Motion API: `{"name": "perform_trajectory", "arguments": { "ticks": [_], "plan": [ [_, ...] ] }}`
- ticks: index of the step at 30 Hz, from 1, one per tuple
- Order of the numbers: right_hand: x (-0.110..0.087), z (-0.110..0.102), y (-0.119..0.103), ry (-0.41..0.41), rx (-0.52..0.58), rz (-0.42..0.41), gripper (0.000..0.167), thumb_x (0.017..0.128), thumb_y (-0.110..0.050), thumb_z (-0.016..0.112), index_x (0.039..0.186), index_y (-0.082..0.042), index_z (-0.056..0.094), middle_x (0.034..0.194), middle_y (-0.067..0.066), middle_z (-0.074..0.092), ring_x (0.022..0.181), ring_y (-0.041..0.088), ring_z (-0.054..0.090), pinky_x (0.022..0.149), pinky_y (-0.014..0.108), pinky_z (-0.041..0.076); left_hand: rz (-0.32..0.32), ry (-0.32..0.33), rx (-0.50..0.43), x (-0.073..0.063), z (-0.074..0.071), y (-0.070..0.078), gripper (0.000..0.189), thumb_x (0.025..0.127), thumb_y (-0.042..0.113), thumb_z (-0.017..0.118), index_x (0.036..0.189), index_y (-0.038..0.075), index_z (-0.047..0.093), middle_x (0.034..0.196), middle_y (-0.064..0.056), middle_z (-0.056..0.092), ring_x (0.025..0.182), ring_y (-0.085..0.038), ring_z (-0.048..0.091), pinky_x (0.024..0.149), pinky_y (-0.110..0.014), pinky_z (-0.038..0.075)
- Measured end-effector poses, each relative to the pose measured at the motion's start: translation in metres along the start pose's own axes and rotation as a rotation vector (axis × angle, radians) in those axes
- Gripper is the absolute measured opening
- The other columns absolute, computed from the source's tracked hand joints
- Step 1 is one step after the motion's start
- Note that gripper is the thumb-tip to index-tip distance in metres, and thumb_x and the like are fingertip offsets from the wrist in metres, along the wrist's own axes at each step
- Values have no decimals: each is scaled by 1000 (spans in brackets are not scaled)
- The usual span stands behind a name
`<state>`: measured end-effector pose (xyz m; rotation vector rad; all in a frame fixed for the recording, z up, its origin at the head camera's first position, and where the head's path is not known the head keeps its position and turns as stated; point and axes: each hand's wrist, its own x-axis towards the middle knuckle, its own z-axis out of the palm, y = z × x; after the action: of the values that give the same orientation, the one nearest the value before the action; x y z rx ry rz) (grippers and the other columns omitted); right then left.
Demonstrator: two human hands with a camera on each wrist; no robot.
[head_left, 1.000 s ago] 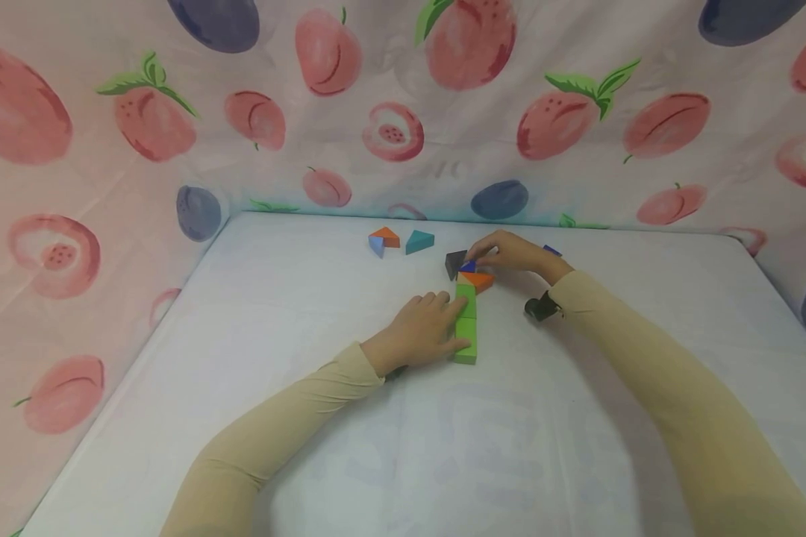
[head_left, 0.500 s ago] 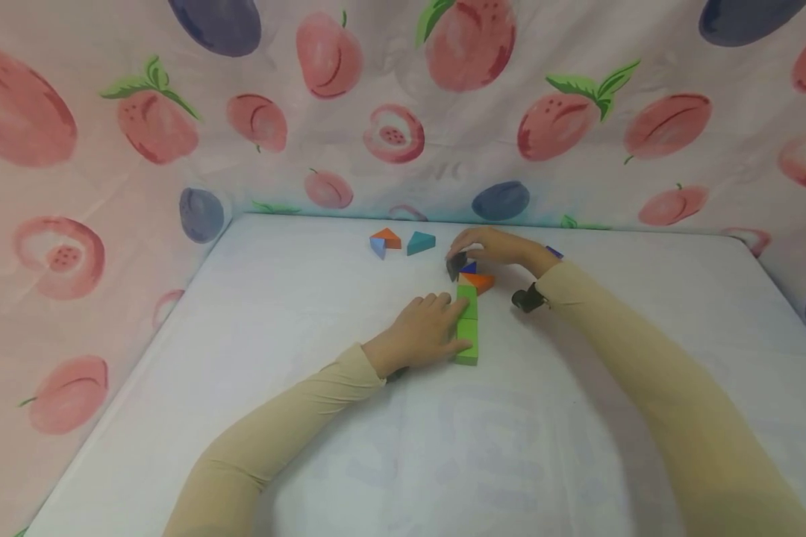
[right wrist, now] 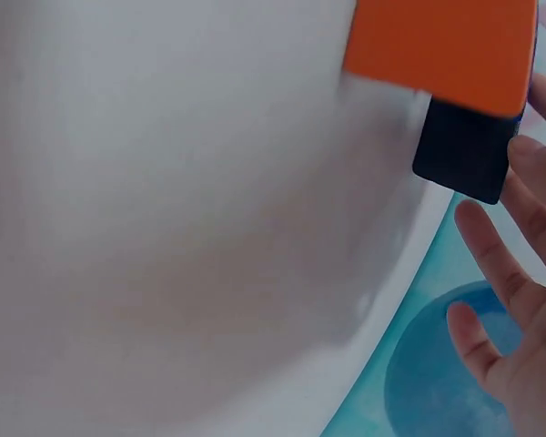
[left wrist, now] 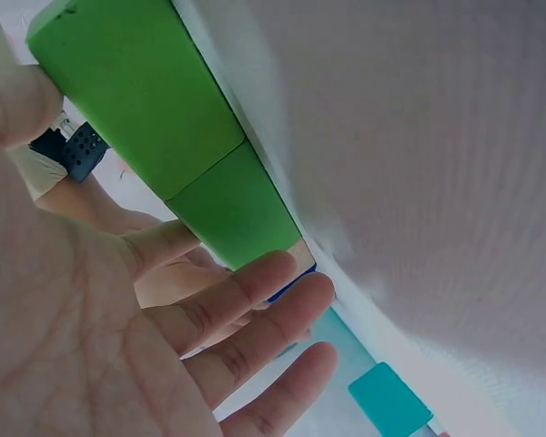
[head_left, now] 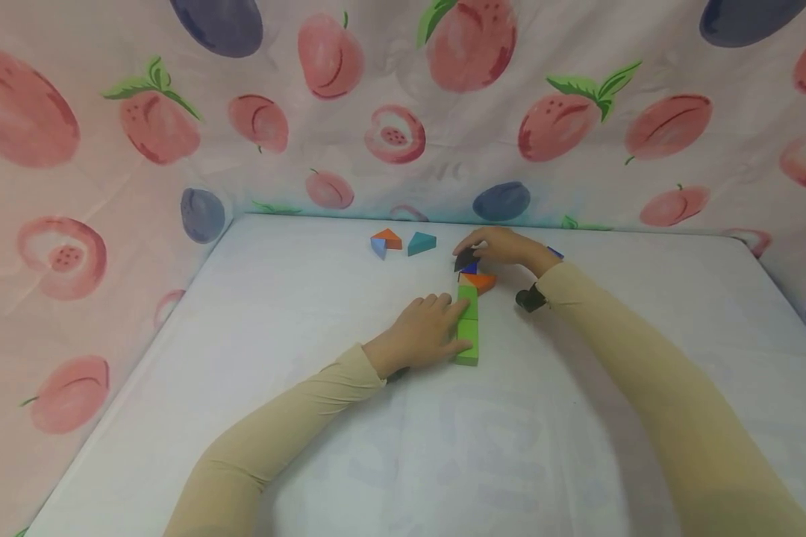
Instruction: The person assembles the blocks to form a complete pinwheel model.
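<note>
Two green blocks lie end to end in the head view, a far one (head_left: 468, 298) and a near one (head_left: 468, 344). My left hand (head_left: 425, 332) rests along their left side, thumb at the near block and index finger on the far one, the other fingers extended. Beyond them sit an orange triangular block (head_left: 481, 282) and a blue block (head_left: 471, 268), partly covered. My right hand (head_left: 502, 245) pinches a black triangular block (head_left: 466, 259) at the far end of this row. In the right wrist view, thumb and finger meet the black block (right wrist: 466, 150) beside the orange one (right wrist: 446, 55).
Further back to the left lie another orange block (head_left: 391, 239), a light blue block (head_left: 379, 247) and a teal block (head_left: 422, 243). Another blue block (head_left: 554, 253) shows behind the right wrist. A fruit-patterned curtain (head_left: 443, 171) rises along the table's back edge.
My right hand has gone from the blue block to the black block, taken hold of it, and brought it slightly right, turned, against the blue block. The left hand stays on the green blocks.
</note>
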<state>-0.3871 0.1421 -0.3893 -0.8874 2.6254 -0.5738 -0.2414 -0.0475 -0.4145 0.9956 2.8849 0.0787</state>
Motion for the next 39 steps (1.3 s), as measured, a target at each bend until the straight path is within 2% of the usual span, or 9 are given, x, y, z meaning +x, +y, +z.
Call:
{"name": "perform_trajectory", "arguments": {
  "ticks": [4, 10, 12, 16, 21, 24, 27, 33, 39],
  "plan": [
    [0, -2, 3, 25, -18, 62, 34, 93, -1, 52, 123, -11, 63, 132, 13, 57, 128, 34, 46, 106, 52, 36, 1, 2, 4, 0, 0, 0, 73, 90, 61, 44, 146, 16, 32, 133, -10, 50, 116, -23, 52, 95, -38, 45],
    [-1, -3, 12, 72, -61, 134, 34, 94, -9, 52, 126, -13, 60, 132, 15, 57, 129, 37, 44, 108, 67, 14, 0, 3, 6, 0, 1, 0, 73, 90, 61, 44, 146, 15, 32, 133, -10, 50, 116, -23, 52, 95, -37, 45],
    [-2, -3, 16, 81, -77, 139, 35, 93, -8, 53, 127, -13, 59, 130, 15, 58, 126, 37, 46, 106, 70, 11, 1, 4, 9, 1, 1, 0, 73, 90, 61, 44, 146, 15, 33, 132, -10, 51, 116, -23, 52, 95, -37, 45],
    [-5, -3, 21, 93, -160, 105, 39, 90, -4, 55, 128, -13, 58, 121, 15, 63, 121, 37, 49, 105, 70, 14, 3, 6, 10, 1, 1, 0, 72, 90, 60, 45, 145, 15, 33, 131, -9, 52, 114, -22, 53, 94, -36, 46],
    [-9, -4, 20, 113, -377, -19, 48, 86, -4, 63, 130, -22, 56, 123, 12, 58, 124, 38, 43, 104, 68, 22, -1, 2, 8, 1, 2, 0, 73, 90, 61, 45, 146, 15, 33, 132, -9, 51, 114, -22, 52, 94, -36, 45],
    [-11, -4, 18, 113, -429, -96, 49, 86, 1, 62, 127, -25, 58, 124, 11, 58, 122, 37, 43, 102, 67, 25, 0, 3, 9, 2, 3, 0, 73, 90, 61, 45, 145, 15, 33, 132, -9, 51, 114, -22, 52, 94, -36, 46],
    [-11, -3, 16, 108, -436, -128, 48, 86, 7, 57, 123, -24, 62, 121, 10, 61, 121, 35, 44, 102, 68, 25, 0, 4, 8, 2, 4, 0, 73, 90, 61, 45, 145, 15, 34, 132, -9, 51, 115, -22, 52, 94, -37, 46],
    [-8, -1, 13, 119, -427, -108, 44, 86, 8, 55, 120, -19, 64, 115, 10, 65, 119, 34, 46, 102, 68, 25, 4, 9, 0, 2, 4, 0, 72, 90, 60, 46, 145, 15, 34, 131, -10, 52, 114, -23, 53, 93, -37, 46],
    [-3, -1, 11, 131, -402, -34, 43, 88, 6, 53, 125, -14, 61, 118, 13, 65, 119, 36, 46, 104, 65, 23, 5, 12, -1, 1, 4, 0, 72, 90, 59, 47, 145, 15, 34, 129, -9, 52, 111, -21, 53, 92, -36, 46]
  ]
}}
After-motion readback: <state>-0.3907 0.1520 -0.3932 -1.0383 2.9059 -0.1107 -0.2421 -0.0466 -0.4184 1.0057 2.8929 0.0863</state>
